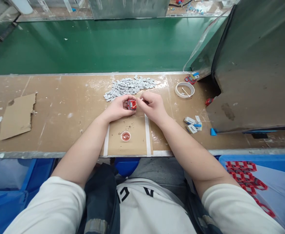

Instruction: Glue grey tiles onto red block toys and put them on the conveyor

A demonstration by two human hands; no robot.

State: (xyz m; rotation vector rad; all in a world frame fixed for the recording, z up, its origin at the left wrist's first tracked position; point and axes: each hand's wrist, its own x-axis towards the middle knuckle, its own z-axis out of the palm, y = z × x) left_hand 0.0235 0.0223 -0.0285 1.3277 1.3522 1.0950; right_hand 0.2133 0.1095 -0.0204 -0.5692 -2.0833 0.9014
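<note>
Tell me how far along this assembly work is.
Done, by the look of it: a few finished blue-and-white pieces lie right of the hands, and more lie by the tape ring. In hand: the left hand holds a red part while the right hand works at it. Left: a large pile of grey pieces and a bin of red parts.

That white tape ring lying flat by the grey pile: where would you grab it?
Probably from above, pinching the white tape ring's near rim, one finger inside, one outside. It lies flat with its hole open upward; a thin stick rests inside, so grip clear of that.
</note>
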